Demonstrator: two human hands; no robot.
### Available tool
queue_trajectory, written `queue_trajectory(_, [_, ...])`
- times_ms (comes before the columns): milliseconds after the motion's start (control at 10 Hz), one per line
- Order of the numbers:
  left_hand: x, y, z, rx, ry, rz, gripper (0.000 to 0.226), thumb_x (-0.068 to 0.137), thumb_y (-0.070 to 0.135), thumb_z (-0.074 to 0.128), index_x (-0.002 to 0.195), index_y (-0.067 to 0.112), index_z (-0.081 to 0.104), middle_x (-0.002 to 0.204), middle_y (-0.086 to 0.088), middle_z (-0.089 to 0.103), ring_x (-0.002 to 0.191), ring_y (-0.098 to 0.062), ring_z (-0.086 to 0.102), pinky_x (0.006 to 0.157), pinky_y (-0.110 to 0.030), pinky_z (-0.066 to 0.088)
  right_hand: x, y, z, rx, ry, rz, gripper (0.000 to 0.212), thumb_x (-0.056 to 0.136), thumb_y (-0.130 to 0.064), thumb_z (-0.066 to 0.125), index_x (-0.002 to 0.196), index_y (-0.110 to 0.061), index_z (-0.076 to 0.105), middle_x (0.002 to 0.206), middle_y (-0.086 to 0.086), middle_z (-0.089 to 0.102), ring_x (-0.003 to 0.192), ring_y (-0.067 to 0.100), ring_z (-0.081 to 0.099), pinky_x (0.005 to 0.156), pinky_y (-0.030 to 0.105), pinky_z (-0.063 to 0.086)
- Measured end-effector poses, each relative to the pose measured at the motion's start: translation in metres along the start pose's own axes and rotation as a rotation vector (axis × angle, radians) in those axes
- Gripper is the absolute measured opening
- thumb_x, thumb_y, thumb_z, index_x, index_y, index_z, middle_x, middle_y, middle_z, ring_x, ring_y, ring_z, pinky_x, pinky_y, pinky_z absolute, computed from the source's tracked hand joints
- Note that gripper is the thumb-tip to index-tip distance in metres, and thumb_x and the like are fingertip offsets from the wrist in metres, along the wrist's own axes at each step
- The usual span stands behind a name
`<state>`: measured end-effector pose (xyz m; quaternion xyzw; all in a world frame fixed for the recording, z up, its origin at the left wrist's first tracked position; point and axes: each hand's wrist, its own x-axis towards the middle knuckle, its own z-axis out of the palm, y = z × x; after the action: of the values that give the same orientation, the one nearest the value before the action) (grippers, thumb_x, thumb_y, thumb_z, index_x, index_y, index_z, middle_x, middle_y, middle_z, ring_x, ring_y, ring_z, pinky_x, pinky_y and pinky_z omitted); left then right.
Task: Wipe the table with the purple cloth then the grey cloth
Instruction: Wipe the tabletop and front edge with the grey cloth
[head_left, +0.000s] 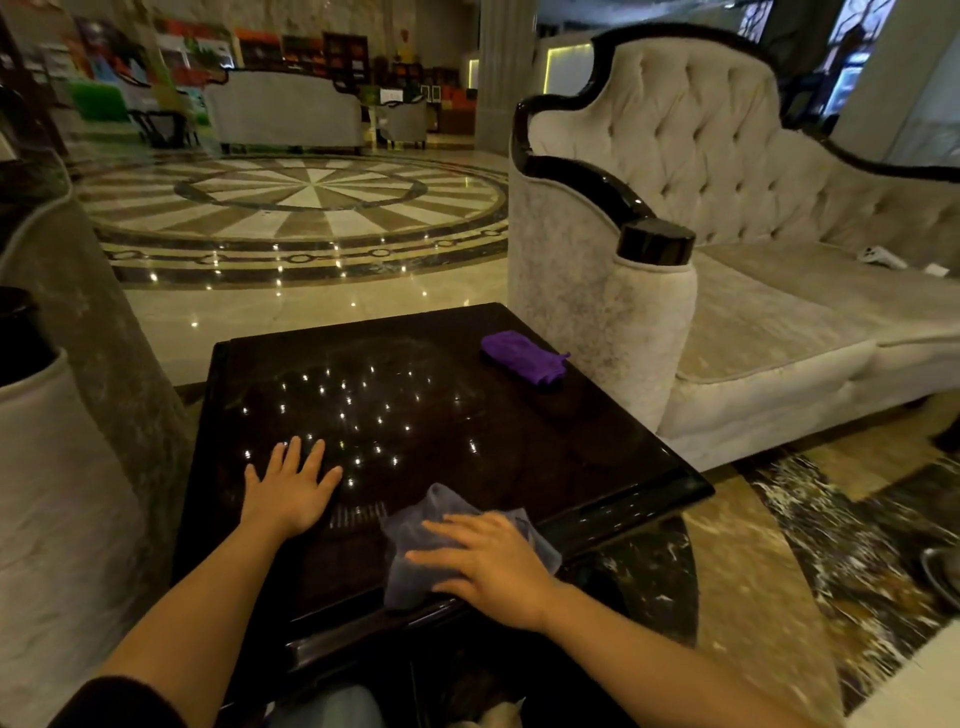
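I see my right hand (493, 564) laid flat on the grey cloth (415, 540), fingers spread and pressing it down on the counter (415, 415) close to the near edge, toward the near right corner; the grip is open, palm down, not pinching the fabric. The cloth is crumpled, with a peak sticking up on its far side and a fold reaching out past my fingertips. My left hand (288, 486) rests flat on the bare counter by the left edge, near the front, fingers fanned apart and holding nothing. The two hands are apart, with a strip of dark glossy top between them. The purple cloth (522, 356) lies bunched at the far right corner, well apart from both hands and just beside the arm of the sofa (779, 208). The counter top is dark and shiny, catching small points of light across its middle, with faint streaks showing toward the far edge. A patterned floor (301, 208) spreads beyond the far edge.
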<state>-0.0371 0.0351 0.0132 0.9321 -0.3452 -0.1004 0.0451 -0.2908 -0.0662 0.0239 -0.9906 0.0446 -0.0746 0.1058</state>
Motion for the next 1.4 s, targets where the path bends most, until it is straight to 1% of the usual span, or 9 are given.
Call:
queue_trajectory(200, [0.001,0.000,-0.001,-0.003,-0.005,0.001,0.061,0.094,0.054,0.016,0.146,0.027,-0.001,0.157,-0.006,-0.007,0.144,-0.024,-0.008,0.114,-0.051,-0.002,-0.024,0.000,-0.025,-0.042,-0.115,-0.145,0.028,0.090,-0.021,0.048,0.116,-0.021,0.059,0.140,0.004,0.049,0.122,0.031,0.049,0.092,0.044,0.039])
queue_trajectory(300, [0.001,0.000,0.000,-0.006,-0.013,0.001,0.062,0.094,0.054,0.016,0.146,0.027,-0.002,0.157,-0.006,-0.007,0.144,-0.025,-0.008,0.115,-0.051,-0.002,-0.028,0.015,-0.053,-0.084,-0.132,-0.027,0.031,0.093,-0.025,0.045,0.122,-0.024,0.054,0.144,-0.005,0.042,0.125,0.024,0.042,0.096,0.041,0.034])
queue_trajectory(400, [0.000,0.001,-0.001,-0.002,-0.017,-0.005,0.062,0.094,0.054,0.015,0.146,0.027,-0.002,0.157,-0.006,-0.008,0.144,-0.025,-0.009,0.114,-0.051,-0.002,-0.021,0.043,-0.087,-0.064,0.063,0.144,0.030,0.090,-0.026,0.050,0.118,-0.024,0.058,0.141,-0.001,0.046,0.124,0.023,0.047,0.097,0.039,0.038])
queue_trajectory(600, [0.001,-0.001,-0.002,-0.019,-0.019,0.000,0.061,0.094,0.054,0.015,0.146,0.027,-0.003,0.157,-0.006,-0.009,0.144,-0.025,-0.009,0.114,-0.051,-0.002,0.011,0.100,-0.119,-0.150,0.295,0.420,0.036,0.089,-0.023,0.052,0.125,-0.023,0.052,0.142,0.011,0.043,0.120,0.037,0.045,0.099,0.048,0.039])
queue_trajectory(700, [0.003,-0.001,-0.002,-0.018,-0.009,-0.004,0.061,0.094,0.053,0.015,0.146,0.027,-0.004,0.157,-0.006,-0.009,0.144,-0.025,-0.009,0.115,-0.051,-0.002,0.026,0.120,-0.120,-0.275,0.313,0.553,0.039,0.091,-0.030,0.048,0.130,-0.029,0.045,0.147,0.009,0.035,0.123,0.037,0.039,0.097,0.049,0.037])
queue_trajectory(800, [0.005,-0.003,0.002,-0.018,-0.003,0.004,0.061,0.093,0.054,0.015,0.145,0.028,-0.005,0.157,-0.005,-0.008,0.144,-0.024,-0.008,0.115,-0.051,-0.001,0.031,0.142,-0.096,-0.242,0.105,0.771,0.053,0.093,-0.045,0.036,0.141,-0.035,0.017,0.157,0.008,0.004,0.140,0.035,0.009,0.110,0.059,0.014])
queue_trajectory(900, [0.008,-0.004,0.006,-0.007,-0.003,0.003,0.061,0.093,0.055,0.014,0.145,0.030,-0.005,0.157,-0.005,-0.009,0.144,-0.024,-0.009,0.115,-0.051,-0.002,0.026,0.151,-0.065,-0.036,-0.240,0.926,0.061,0.090,-0.060,0.019,0.143,-0.035,-0.002,0.156,0.008,-0.012,0.141,0.035,-0.014,0.109,0.065,-0.006])
queue_trajectory(1100, [0.010,-0.006,0.005,0.001,-0.035,0.007,0.063,0.092,0.057,0.013,0.145,0.029,-0.007,0.157,-0.006,-0.011,0.143,-0.024,-0.012,0.114,-0.053,-0.003,0.022,0.149,-0.066,0.103,-0.303,0.956,0.065,0.090,-0.061,0.019,0.142,-0.034,-0.007,0.155,0.007,-0.018,0.141,0.035,-0.014,0.112,0.063,-0.006])
queue_trajectory(1400, [0.010,-0.005,-0.012,-0.001,-0.082,0.048,0.065,0.092,0.058,0.021,0.146,0.027,0.002,0.157,-0.007,-0.004,0.144,-0.028,-0.004,0.114,-0.055,0.006,0.036,0.097,-0.050,0.089,-0.089,0.848,0.059,0.091,-0.059,0.019,0.140,-0.040,-0.007,0.156,0.005,-0.015,0.143,0.027,-0.013,0.113,0.056,-0.006])
